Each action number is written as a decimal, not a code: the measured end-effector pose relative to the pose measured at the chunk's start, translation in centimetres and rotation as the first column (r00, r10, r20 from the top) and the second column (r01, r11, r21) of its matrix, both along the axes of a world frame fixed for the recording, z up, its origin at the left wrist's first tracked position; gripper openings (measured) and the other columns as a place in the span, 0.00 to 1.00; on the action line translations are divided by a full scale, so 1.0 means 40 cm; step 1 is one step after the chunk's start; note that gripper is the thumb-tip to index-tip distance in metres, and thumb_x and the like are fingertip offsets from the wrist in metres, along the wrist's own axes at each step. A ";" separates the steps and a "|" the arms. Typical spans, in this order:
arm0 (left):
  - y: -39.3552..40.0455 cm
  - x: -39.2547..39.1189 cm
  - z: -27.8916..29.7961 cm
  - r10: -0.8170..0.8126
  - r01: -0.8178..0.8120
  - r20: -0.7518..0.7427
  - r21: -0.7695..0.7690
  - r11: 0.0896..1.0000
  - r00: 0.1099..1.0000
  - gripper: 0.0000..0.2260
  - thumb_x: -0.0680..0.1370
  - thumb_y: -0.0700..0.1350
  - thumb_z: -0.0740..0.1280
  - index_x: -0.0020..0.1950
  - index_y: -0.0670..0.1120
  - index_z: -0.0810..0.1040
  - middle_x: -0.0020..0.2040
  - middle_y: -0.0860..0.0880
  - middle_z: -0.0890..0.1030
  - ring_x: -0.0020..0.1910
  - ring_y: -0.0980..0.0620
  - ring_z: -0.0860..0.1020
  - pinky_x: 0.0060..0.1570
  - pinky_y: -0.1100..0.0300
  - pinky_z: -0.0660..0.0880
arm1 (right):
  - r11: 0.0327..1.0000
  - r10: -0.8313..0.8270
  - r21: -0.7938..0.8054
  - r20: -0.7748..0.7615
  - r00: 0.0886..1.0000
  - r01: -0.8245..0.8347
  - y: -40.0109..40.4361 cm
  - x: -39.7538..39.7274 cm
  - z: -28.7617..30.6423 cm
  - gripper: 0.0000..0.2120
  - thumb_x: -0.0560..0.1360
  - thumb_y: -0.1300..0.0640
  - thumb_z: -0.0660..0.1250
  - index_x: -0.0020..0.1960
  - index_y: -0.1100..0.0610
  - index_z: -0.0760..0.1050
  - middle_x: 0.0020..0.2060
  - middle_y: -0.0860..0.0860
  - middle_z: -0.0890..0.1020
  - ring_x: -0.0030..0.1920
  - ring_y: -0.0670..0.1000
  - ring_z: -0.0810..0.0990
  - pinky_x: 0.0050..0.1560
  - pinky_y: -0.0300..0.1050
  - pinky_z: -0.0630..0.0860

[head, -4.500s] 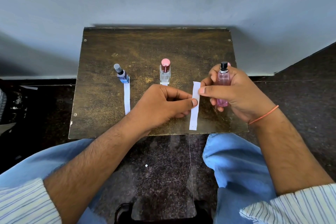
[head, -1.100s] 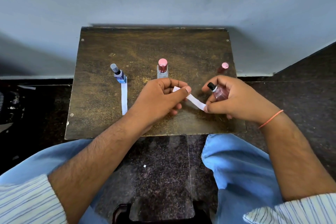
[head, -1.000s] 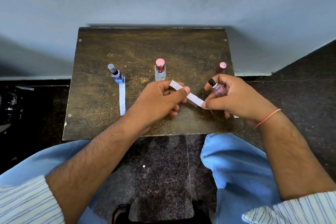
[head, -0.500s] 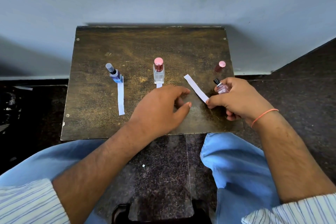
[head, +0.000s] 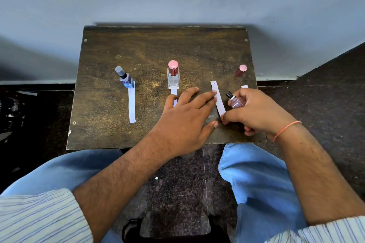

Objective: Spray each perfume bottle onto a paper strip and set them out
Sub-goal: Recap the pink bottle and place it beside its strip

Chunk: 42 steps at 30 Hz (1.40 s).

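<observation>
Three perfume bottles [head: 173,80], four paper strips [head: 132,105], one loose pink cap [head: 240,70], two hands [head: 185,122].

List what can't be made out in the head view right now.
- Middle paper strip: mostly hidden under the left hand.
- Pink bottle: lower body covered by the right hand; liquid level unreadable.
- Small paper piece: mostly hidden behind the right hand.
- Spray marks on the held strip: too faint to tell.
- Blue bottle label: too small.
</observation>
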<state>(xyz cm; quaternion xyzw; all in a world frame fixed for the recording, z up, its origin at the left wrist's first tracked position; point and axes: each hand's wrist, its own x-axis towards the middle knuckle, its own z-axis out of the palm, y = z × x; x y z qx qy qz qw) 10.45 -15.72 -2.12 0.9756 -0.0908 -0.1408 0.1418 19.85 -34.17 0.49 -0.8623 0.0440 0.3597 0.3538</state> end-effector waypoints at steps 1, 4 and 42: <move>-0.001 0.002 0.001 -0.002 0.002 0.002 -0.004 1.000 1.000 0.35 0.81 0.66 0.43 0.86 0.53 0.61 0.87 0.60 0.59 0.85 0.49 0.57 0.77 0.35 0.62 | 1.000 0.006 0.001 0.003 1.000 -0.006 -0.001 0.000 -0.002 0.20 0.66 0.62 0.84 0.50 0.52 0.78 0.36 0.54 0.78 0.25 0.51 0.71 0.28 0.44 0.75; -0.003 0.005 -0.001 -0.010 0.010 0.007 -0.014 1.000 1.000 0.34 0.81 0.65 0.43 0.86 0.55 0.61 0.86 0.60 0.59 0.85 0.49 0.57 0.77 0.35 0.62 | 1.000 0.016 0.005 -0.001 1.000 -0.016 -0.003 -0.001 -0.006 0.20 0.66 0.62 0.84 0.51 0.53 0.78 0.36 0.54 0.78 0.24 0.51 0.71 0.27 0.43 0.74; 0.038 0.019 0.029 0.386 -0.311 -0.113 -0.807 0.502 0.916 0.19 0.78 0.43 0.79 0.69 0.50 0.85 0.56 0.57 0.90 0.54 0.62 0.87 0.59 0.58 0.84 | 0.788 0.006 0.565 0.392 0.920 -0.246 0.005 -0.011 0.007 0.20 0.72 0.64 0.82 0.61 0.49 0.85 0.50 0.52 0.91 0.49 0.56 0.91 0.52 0.51 0.88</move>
